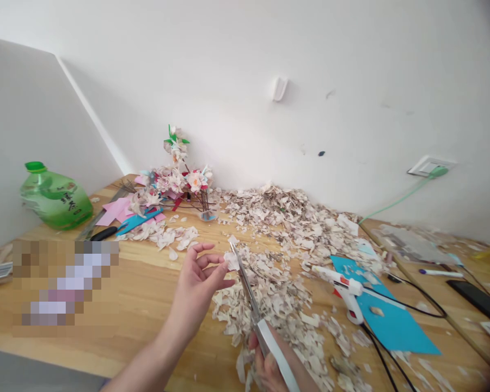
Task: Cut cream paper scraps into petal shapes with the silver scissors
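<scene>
Between the thumb and fingers of my left hand (202,286) is a small pale petal-like piece (231,261). My right hand (271,362) grips a pair of scissors (251,299) with pale grey handles. The blades point up and away from me, their tips beside the pale piece; whether they touch it I cannot tell. Beneath and around the scissors lies a spread of dry whitish flakes (277,288), with a bigger heap (269,204) against the wall. Paper-like flowers on thin stems (179,179) stand behind my left hand.
A green bottle (61,198) stands at the left, near pink paper (114,211) and a black-handled tool (104,234). To the right, a white glue gun (345,288) lies partly on a blue sheet (404,321), its black cord trailing. A phone (477,299) lies at the far right.
</scene>
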Available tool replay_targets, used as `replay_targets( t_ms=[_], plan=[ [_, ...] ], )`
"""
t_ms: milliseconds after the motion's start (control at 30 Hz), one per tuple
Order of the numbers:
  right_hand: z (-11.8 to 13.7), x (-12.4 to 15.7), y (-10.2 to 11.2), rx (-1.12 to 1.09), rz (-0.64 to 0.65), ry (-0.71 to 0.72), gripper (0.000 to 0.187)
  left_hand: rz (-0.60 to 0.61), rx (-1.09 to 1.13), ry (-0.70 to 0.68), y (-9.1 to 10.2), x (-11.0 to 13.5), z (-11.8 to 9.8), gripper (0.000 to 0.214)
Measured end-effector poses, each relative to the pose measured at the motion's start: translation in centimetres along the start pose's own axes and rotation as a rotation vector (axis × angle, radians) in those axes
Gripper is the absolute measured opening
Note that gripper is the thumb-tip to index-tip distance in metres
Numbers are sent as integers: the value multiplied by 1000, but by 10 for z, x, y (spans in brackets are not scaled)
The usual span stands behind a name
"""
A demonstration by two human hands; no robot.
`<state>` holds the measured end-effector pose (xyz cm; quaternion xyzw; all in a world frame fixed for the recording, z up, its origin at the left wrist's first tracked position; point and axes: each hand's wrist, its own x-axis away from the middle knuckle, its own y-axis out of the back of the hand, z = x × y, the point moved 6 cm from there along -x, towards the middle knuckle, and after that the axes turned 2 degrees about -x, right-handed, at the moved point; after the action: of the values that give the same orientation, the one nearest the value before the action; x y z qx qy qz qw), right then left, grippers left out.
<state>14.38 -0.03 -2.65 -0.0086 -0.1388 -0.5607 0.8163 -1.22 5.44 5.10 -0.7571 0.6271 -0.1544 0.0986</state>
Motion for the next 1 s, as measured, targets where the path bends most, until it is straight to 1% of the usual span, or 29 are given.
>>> replay_targets(
  t_ms=[100,233,367,433,533,667,767,833,900,1000],
  plan=[
    [-1,-1,1,15,-19,-2,55,7,-12,-4,-1,-1,-1,40],
    [1,2,0,8,-21,-6,60,14,-15,-3,-1,-3,0,40],
    [8,10,2,-46,-86,-11,65,14,-32,-7,0,-5,1,39],
    [8,13,2,-126,-101,-42,63,19,-37,-3,-1,-6,2,39],
    [7,17,1,-218,-84,-71,59,26,-47,5,-3,-6,5,40],
    [5,22,4,-206,-92,-75,53,34,-64,20,-6,-6,10,39],
    [5,25,8,-171,-108,-64,54,53,-69,34,-9,-7,12,38],
    [3,24,8,-163,-95,-73,54,58,-72,31,-11,-7,13,38],
    [-4,23,9,-176,-100,-106,47,51,-73,18,-12,-9,14,38],
    [-16,22,15,-158,-146,-117,33,35,-81,4,-12,-13,18,38]
  ],
)
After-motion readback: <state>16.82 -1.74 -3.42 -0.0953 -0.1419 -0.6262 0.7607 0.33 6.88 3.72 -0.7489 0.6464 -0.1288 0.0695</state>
